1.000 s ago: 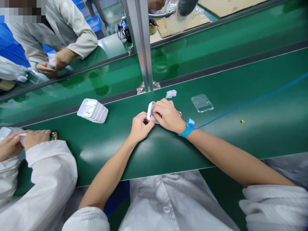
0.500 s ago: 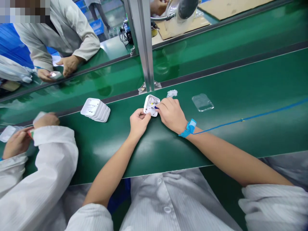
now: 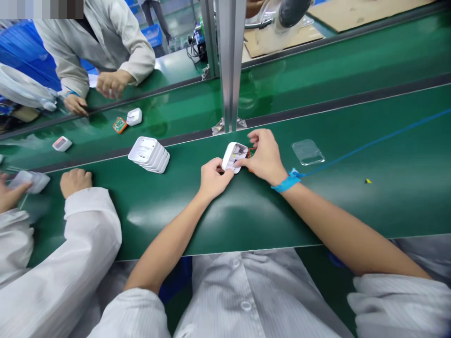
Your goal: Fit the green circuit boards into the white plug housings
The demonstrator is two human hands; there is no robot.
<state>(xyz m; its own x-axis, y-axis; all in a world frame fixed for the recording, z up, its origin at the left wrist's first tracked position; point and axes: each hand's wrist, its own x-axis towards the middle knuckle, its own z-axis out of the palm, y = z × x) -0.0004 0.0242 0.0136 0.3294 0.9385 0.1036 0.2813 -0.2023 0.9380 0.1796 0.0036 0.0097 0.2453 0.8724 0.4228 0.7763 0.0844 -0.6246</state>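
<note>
A white plastic housing (image 3: 228, 156) is tilted in my left hand (image 3: 214, 177), its open side facing right. My left thumb and fingers pinch its lower left edge. Inside the housing small parts and wiring show, too small to name. My right hand (image 3: 267, 158) is at the housing's right side, its thumb touching the inside near the lower edge. The other right fingers are lifted away from the thumb. Red wires and a small orange-red part (image 3: 251, 153) show between the housing and my right palm, mostly hidden. A blue wrist strap (image 3: 287, 182) circles my right wrist.
Nested white housings (image 3: 150, 155) stand to the left. A clear plastic tray (image 3: 307, 152) lies right, with a blue cord (image 3: 369, 140) beyond. A metal post (image 3: 230, 70) rises behind my hands. Co-workers' hands (image 3: 75, 182) are at left and across the line.
My right hand has risen off the housing's inside parts and spread its fingers. The housing is tilted more. Red wires now show beside it. The small clear pieces behind are hidden.
</note>
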